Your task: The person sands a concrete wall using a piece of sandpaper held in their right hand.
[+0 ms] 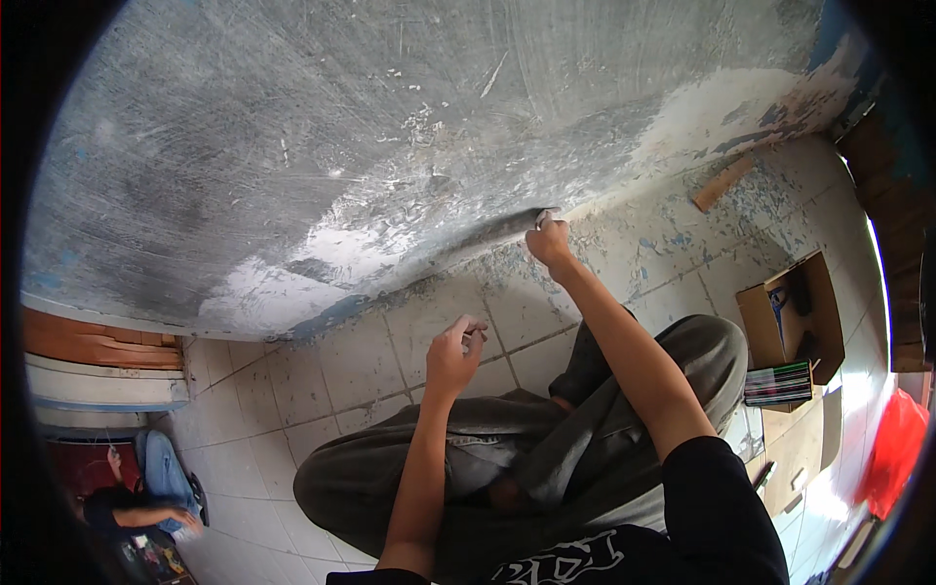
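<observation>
Crossed legs in grey trousers (585,429) fill the foreground on the pale tiled floor (292,390). Left hand (454,353) hovers over them, loosely curled round something small I cannot identify. Right hand (549,241) grips a scraper (542,216) pressed to the base of the rough grey wall (341,127), where paint flakes. Judging by this, scraping is underway; flakes litter the tiles beside a cardboard box (792,317).

An open cardboard box (792,314), a red bag (895,450), and another person (132,507) crouching.
</observation>
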`<state>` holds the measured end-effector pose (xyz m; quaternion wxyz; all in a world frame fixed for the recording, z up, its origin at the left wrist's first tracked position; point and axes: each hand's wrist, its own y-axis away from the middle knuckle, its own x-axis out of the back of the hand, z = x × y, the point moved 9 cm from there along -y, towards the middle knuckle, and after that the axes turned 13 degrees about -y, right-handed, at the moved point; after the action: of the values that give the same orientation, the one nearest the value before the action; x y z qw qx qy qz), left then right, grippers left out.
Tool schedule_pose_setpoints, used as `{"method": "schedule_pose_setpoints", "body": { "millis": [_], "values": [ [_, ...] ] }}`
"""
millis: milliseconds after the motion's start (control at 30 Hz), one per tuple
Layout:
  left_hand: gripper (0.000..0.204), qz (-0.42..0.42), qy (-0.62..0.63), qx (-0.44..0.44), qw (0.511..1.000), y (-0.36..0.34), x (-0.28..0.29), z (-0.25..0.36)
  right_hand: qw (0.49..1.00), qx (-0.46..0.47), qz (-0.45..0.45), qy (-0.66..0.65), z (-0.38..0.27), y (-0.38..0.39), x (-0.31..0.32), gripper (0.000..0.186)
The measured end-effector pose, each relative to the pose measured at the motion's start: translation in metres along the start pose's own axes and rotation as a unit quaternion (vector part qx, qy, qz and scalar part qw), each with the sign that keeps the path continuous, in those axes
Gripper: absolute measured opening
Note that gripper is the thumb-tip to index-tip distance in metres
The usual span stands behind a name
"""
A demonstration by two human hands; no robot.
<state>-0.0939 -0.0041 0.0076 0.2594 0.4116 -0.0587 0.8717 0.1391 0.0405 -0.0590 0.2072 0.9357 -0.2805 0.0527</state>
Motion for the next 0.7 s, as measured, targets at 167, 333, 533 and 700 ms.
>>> {"method": "schedule_pose_setpoints", "body": {
  "millis": [167,333,533,700],
  "values": [
    [0.013,-0.001,-0.003,0.003,1.000,0.001,0.001,0.002,0.999,0.005,-0.014,-0.030,-0.015,0.006,0.001,0.043],
    [0.013,-0.001,-0.023,-0.019,1.000,0.000,0.002,0.009,0.998,0.033,0.048,-0.005,0.005,-0.012,0.007,0.033],
    [0.013,-0.014,-0.005,-0.016,1.000,-0.001,-0.007,0.009,0.997,0.039,0.047,-0.037,0.016,-0.014,0.002,0.031],
    [0.012,-0.004,-0.007,-0.013,1.000,0.001,-0.004,0.002,0.998,0.024,0.008,-0.056,-0.008,0.009,-0.011,0.041]
  ]
}}
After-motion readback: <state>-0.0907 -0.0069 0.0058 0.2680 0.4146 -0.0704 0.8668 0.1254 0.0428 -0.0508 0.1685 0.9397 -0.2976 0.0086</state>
